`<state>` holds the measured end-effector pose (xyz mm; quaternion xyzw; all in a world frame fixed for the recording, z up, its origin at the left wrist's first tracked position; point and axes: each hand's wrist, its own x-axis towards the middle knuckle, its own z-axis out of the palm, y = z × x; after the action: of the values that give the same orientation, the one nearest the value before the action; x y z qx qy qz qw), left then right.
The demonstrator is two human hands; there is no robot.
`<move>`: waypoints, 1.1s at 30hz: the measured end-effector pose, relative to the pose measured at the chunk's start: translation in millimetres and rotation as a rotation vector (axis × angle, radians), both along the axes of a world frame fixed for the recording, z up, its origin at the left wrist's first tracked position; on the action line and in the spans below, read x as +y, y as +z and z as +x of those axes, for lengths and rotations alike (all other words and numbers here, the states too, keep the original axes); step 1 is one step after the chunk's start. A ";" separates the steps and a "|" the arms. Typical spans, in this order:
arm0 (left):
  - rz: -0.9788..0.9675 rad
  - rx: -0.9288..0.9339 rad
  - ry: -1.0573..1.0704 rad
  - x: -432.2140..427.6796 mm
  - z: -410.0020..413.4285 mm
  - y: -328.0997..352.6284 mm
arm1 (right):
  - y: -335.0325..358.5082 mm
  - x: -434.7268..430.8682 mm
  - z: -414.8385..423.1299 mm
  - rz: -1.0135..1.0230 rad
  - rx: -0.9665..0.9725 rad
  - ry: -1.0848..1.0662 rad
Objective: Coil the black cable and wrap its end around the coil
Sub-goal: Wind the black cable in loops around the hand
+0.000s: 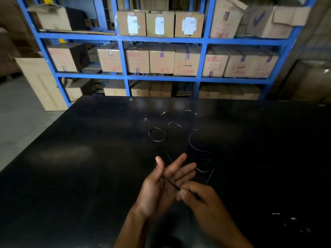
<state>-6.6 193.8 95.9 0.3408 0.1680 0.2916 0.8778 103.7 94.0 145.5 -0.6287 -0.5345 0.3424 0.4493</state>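
Observation:
A thin black cable [166, 140] lies in loose loops and bends on the black table [89, 158], beyond my hands. One end of it runs across the palm of my left hand [161, 185], which is held palm up with the fingers straight. My right hand [198, 197] pinches that cable end between thumb and fingertips, right beside the left palm. From the right hand the cable runs up to a small loop [206, 165] on the table.
A blue steel rack [123, 58] full of cardboard boxes stands behind the table's far edge. A tall cardboard box [41, 83] stands on the grey floor at left. Small white scraps [163, 113] lie on the table beyond the cable.

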 end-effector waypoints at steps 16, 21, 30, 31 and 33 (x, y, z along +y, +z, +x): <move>-0.077 -0.245 0.076 -10.5 -0.1 39.5 | -12.9 -18.5 69.3 0.072 -0.228 0.074; -0.073 -0.283 0.046 -18.3 -5.6 46.0 | -29.5 -20.6 65.3 0.057 -0.167 0.086; -0.051 -0.253 -0.020 -19.5 -13.6 55.0 | -58.5 -31.8 56.2 0.008 -0.097 0.102; -0.054 -0.244 -0.029 -18.8 -12.6 55.4 | -61.3 -33.1 54.9 0.003 -0.076 0.094; -0.051 -0.240 -0.059 -19.1 -11.3 56.5 | -67.6 -35.2 52.1 -0.019 -0.056 0.102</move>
<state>-18.0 174.7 152.4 0.2856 0.0590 0.2999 0.9083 155.8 58.7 77.9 -0.6141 -0.5749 0.3524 0.4102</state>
